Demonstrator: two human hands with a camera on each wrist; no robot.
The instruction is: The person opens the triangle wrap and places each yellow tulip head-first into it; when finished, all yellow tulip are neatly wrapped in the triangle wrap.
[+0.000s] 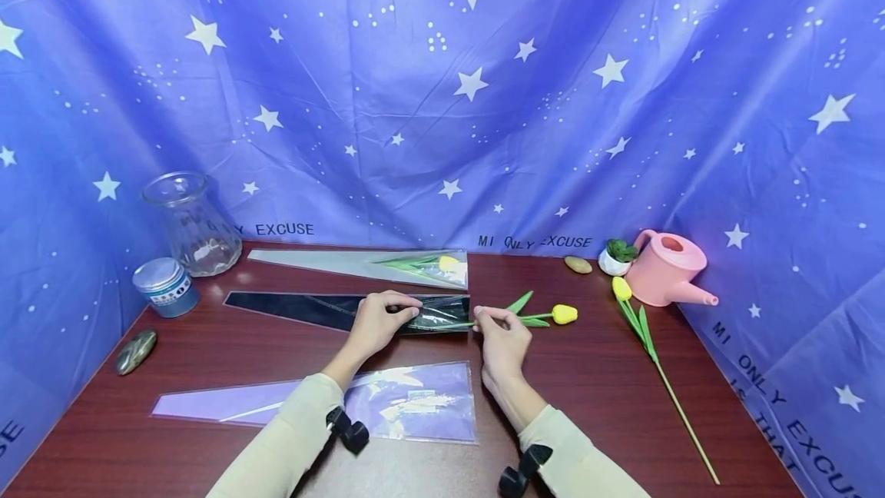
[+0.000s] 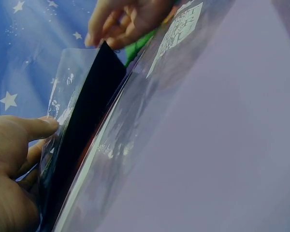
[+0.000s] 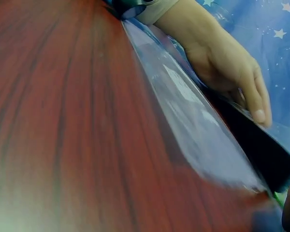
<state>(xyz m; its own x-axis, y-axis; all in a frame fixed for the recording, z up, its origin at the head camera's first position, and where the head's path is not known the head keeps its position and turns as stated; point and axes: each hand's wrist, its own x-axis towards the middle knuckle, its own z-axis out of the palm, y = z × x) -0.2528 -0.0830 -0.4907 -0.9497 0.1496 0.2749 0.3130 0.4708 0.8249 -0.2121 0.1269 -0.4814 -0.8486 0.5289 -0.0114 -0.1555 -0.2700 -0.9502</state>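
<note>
We hold the black sleeve point(image 1: 346, 311) with our left hand point(image 1: 376, 323), fingers curled over its open mouth. Its long axis runs left-right. Just right of that mouth, our right hand point(image 1: 501, 336) pinches the yellow tulip point(image 1: 546, 317), stem end toward the sleeve.

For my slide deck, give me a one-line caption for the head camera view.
Left hand holds a black flower sleeve open on the table while the right hand feeds in a yellow tulip.

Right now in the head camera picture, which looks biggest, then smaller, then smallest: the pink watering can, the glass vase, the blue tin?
1. Glass vase and pink watering can look about alike; I won't rank them.
2. Blue tin, clearly smallest.
</note>
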